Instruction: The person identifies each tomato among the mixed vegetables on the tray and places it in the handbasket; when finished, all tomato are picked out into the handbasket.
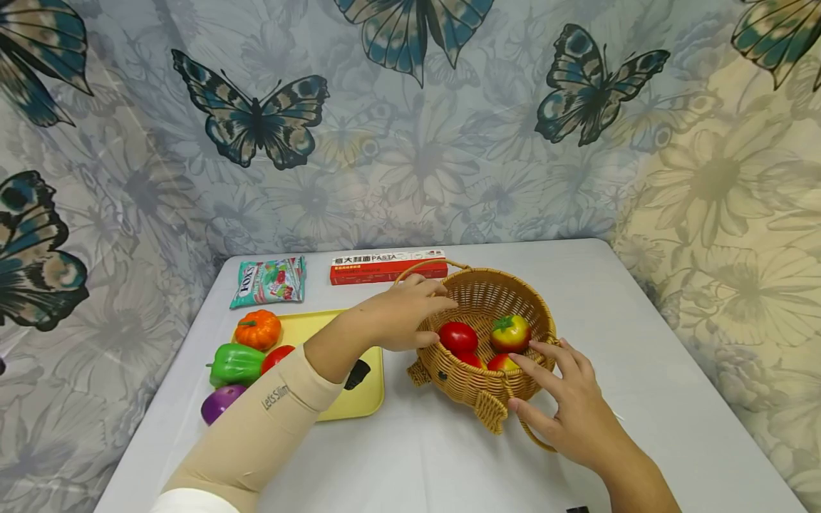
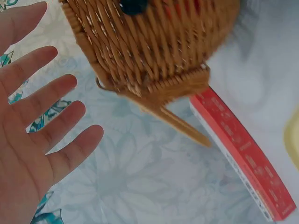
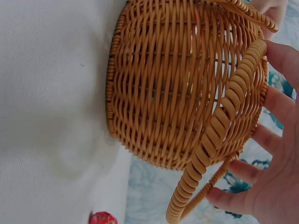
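A brown woven basket (image 1: 487, 285) holds several toy fruits, among them a shiny red one (image 1: 458, 337) and a red-and-yellow one (image 1: 511, 333) with a green top. Over the basket's left rim reaches my left hand (image 1: 410, 313); in the left wrist view its fingers are spread and hold nothing. On the opposite side, my right hand (image 1: 571, 399) has spread fingers at the right rim. The right wrist view shows the right hand's fingertips (image 3: 268, 95) along the basket's edge, beside a hanging twisted handle (image 3: 219, 121). Contact with the handle is hard to tell.
To the left, a yellow tray (image 1: 372, 399) carries an orange pumpkin (image 1: 258, 329), a green pepper (image 1: 236, 365), a red item and a black one, partly behind my left arm. A purple vegetable (image 1: 221, 403) lies beside them. Behind are a teal packet (image 1: 268, 281) and a red pasta box (image 1: 365, 272).
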`<state>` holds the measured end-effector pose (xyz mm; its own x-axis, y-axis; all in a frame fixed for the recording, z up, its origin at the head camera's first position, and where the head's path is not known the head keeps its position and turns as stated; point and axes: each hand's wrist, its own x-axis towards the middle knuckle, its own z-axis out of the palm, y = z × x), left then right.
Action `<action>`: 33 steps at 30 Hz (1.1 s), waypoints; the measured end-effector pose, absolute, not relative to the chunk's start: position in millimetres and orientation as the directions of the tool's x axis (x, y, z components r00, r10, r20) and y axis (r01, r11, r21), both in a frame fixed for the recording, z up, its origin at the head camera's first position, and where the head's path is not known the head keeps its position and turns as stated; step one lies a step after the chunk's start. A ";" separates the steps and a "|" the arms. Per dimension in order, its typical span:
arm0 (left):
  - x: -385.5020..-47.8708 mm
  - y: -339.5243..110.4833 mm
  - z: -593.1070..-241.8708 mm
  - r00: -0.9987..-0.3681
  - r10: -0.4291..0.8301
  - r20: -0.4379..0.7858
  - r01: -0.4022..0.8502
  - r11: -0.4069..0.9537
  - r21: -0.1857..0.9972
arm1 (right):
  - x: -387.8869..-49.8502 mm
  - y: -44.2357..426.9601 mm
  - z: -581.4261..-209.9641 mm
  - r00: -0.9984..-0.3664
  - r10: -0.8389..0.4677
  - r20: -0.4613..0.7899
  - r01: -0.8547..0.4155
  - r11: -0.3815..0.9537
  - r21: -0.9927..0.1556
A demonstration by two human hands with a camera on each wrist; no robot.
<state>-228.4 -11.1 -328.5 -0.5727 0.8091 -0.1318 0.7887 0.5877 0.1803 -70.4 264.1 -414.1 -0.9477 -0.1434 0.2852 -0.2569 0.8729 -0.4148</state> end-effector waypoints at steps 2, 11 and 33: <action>-228.4 -19.5 -329.6 -0.589 0.797 -0.135 0.771 0.604 0.201 | -70.3 264.6 -413.9 -0.947 -0.144 0.288 -0.260 0.872 -0.416; -234.1 -61.5 -344.5 -0.661 0.727 -0.186 0.699 0.687 0.200 | -70.4 265.2 -413.4 -0.946 -0.145 0.289 -0.261 0.869 -0.420; -222.5 -164.2 -381.1 -0.789 0.540 -0.293 0.496 0.841 0.215 | -71.1 264.8 -411.5 -0.956 -0.139 0.258 -0.241 0.873 -0.425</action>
